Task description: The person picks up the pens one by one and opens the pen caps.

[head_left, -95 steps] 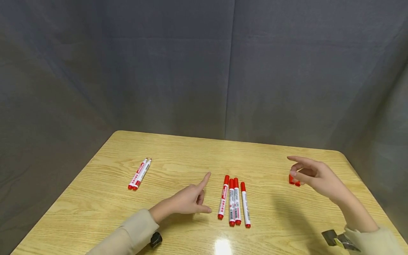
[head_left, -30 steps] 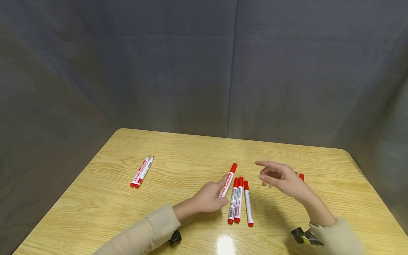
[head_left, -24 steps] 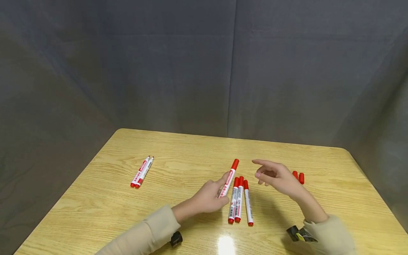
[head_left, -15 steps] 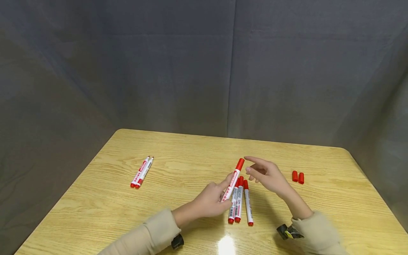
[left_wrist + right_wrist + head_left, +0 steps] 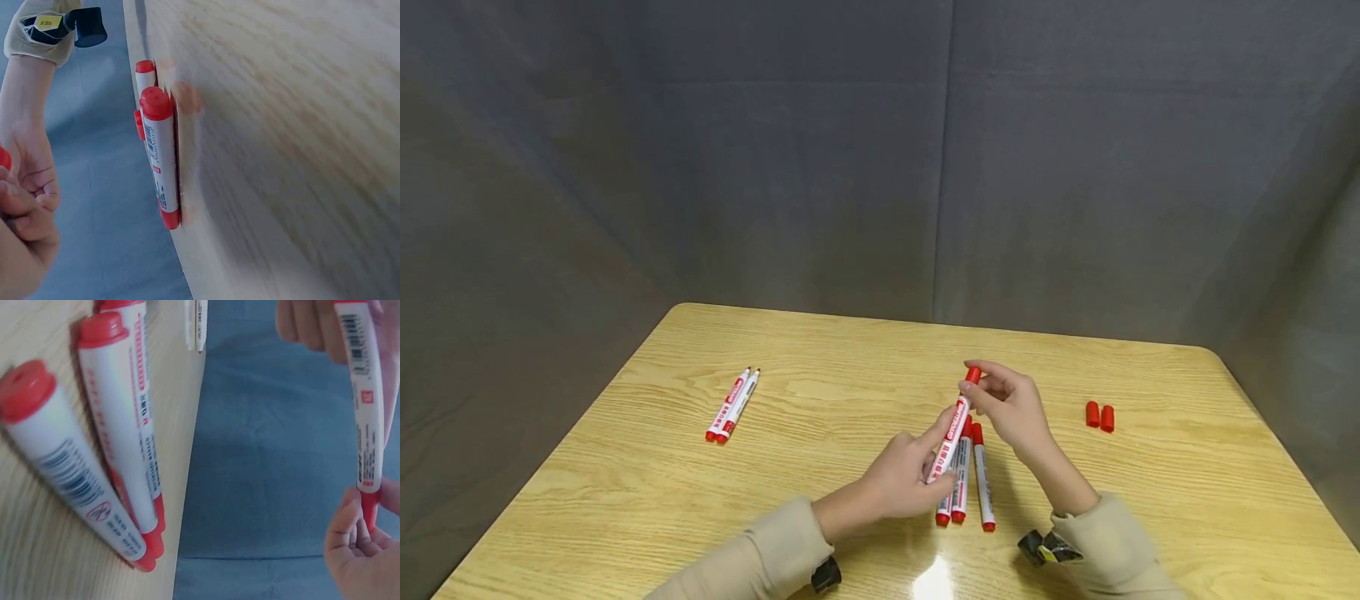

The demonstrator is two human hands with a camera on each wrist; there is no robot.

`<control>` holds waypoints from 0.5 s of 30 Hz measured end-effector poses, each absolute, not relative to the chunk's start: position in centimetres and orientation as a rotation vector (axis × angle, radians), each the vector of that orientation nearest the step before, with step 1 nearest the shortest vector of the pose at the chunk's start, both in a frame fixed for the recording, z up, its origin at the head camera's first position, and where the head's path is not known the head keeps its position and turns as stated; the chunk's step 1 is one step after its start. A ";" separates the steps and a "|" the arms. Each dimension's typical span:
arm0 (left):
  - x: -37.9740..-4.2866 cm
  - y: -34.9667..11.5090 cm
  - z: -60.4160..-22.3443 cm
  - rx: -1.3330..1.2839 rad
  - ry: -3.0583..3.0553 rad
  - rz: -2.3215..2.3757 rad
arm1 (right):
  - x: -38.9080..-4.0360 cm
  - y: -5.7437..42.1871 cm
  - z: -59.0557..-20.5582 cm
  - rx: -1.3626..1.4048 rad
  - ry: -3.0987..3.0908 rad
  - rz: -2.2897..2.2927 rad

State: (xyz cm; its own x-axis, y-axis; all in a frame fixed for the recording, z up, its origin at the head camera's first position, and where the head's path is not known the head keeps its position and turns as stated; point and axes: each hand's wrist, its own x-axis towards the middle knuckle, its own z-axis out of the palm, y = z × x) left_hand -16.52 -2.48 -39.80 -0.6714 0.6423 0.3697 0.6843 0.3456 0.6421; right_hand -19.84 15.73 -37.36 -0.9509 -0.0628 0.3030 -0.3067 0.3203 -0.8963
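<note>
A white marker point(image 5: 953, 435) with red print and a red cap slants up above the table. My left hand point(image 5: 898, 477) grips its lower barrel, and my right hand point(image 5: 1011, 406) pinches the red cap point(image 5: 973, 376) at its upper end. In the right wrist view the held marker point(image 5: 364, 406) runs between both hands, its cap between my right thumb and fingers. Below it, three capped markers point(image 5: 983, 483) lie side by side on the table; the raised one partly covers two of them. The left wrist view shows capped markers point(image 5: 161, 159) lying beneath my left hand.
Two uncapped markers point(image 5: 732, 406) lie together at the left of the wooden table point(image 5: 835, 358), tips pointing away. Two loose red caps point(image 5: 1100, 416) stand at the right. A dark grey curtain point(image 5: 805, 192) hangs behind the table.
My left hand picked up the leftmost marker of the middle group and raised it rightward. My right hand came left from the loose caps and now pinches its cap.
</note>
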 end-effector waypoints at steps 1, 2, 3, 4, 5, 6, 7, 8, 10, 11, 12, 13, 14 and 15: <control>-16.5 -2.4 -39.8 -1.232 -2.529 -1.210 | -19.8 15.6 -37.3 0.328 -2.357 1.695; -16.5 -2.4 -39.9 -1.216 -2.524 -1.173 | -19.8 15.6 -37.2 0.321 -2.345 1.705; -16.5 -2.3 -39.9 -1.206 -2.521 -1.142 | -19.8 15.5 -37.2 0.318 -2.337 1.712; -16.5 -2.3 -39.9 -1.204 -2.517 -1.122 | -19.8 15.4 -37.1 0.314 -2.327 1.720; -16.5 -2.3 -39.8 -1.206 -2.511 -1.109 | -19.7 15.4 -37.1 0.310 -2.314 1.733; -16.6 -2.3 -39.8 -1.217 -2.502 -1.112 | -19.8 15.4 -37.1 0.303 -2.299 1.755; -16.6 -2.3 -39.7 -1.232 -2.496 -1.117 | -19.8 15.4 -37.1 0.296 -2.277 1.791; -16.6 -2.4 -39.6 -1.251 -2.490 -1.133 | -19.8 15.4 -37.2 0.292 -2.252 1.830; -16.7 -2.4 -39.4 -1.284 -2.480 -1.160 | -19.9 15.4 -37.2 0.281 -2.196 1.914; -16.8 -2.4 -39.3 -1.295 -2.477 -1.174 | -19.9 15.4 -37.3 0.273 -2.165 1.962; -16.8 -2.4 -39.1 -1.306 -2.477 -1.201 | -20.0 15.4 -37.3 0.267 -2.131 2.012; -16.8 -2.4 -39.0 -1.315 -2.479 -1.212 | -20.0 15.4 -37.4 0.265 -2.103 2.052; -16.8 -2.4 -38.9 -1.325 -2.477 -1.232 | -20.0 15.4 -37.4 0.262 -2.077 2.083; -16.8 -2.4 -38.9 -1.327 -2.481 -1.253 | -20.0 15.4 -37.4 0.262 -2.050 2.114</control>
